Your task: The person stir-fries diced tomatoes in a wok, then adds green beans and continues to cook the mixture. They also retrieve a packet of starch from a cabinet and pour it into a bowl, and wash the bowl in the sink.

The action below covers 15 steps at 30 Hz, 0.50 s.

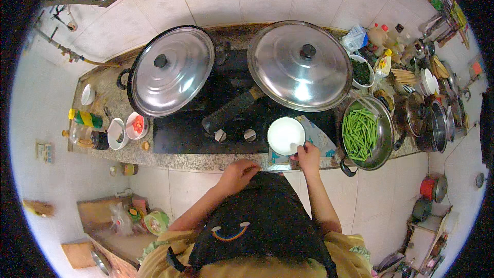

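My right hand (307,157) grips the near right rim of a white bowl (286,136), thumb on the rim. Its inside looks plain white; I cannot tell if it holds anything. Under the bowl lies a patterned cloth or mat (318,136), partly hidden, across the stove's front edge. My left hand (240,173) is by the counter's front edge, just above the black apron (262,204). Its fingers are curled; whether they pinch the apron is unclear. To the right of the bowl, a metal pan (382,154) holds cut green beans (359,134).
Two metal-lidded pans, left (173,81) and right (285,73), stand on the black stove (181,135). A thick dark handle (231,112) juts out between them. Small bowls, one with chopped red food (137,124), and bottles (87,118) are at left. Condiments and utensils crowd the right.
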### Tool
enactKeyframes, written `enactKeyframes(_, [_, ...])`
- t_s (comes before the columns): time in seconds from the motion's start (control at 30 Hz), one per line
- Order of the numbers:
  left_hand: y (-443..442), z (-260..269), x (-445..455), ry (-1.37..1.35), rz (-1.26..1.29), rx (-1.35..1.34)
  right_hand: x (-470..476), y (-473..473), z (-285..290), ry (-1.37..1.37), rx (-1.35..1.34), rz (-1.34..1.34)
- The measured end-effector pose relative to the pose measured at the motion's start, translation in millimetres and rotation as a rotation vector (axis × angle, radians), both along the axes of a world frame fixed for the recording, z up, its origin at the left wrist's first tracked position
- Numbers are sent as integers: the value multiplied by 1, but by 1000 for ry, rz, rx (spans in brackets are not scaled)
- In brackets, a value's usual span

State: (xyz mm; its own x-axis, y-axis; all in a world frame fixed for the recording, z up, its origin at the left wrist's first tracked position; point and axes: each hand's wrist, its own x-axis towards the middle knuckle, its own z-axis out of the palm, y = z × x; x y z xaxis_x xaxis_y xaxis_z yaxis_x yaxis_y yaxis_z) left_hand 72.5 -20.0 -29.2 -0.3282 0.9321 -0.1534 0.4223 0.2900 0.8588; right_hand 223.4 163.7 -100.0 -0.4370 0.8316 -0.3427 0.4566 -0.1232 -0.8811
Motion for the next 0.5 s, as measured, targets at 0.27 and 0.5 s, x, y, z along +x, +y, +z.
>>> enactKeyframes(0.27, [29,-36,-6,-136,-32,-92,-2,-12,16,149,-265,-149])
enactKeyframes(0.5, [48,-24,9,89,-304,-57,75,-52,5,82,29,-366])
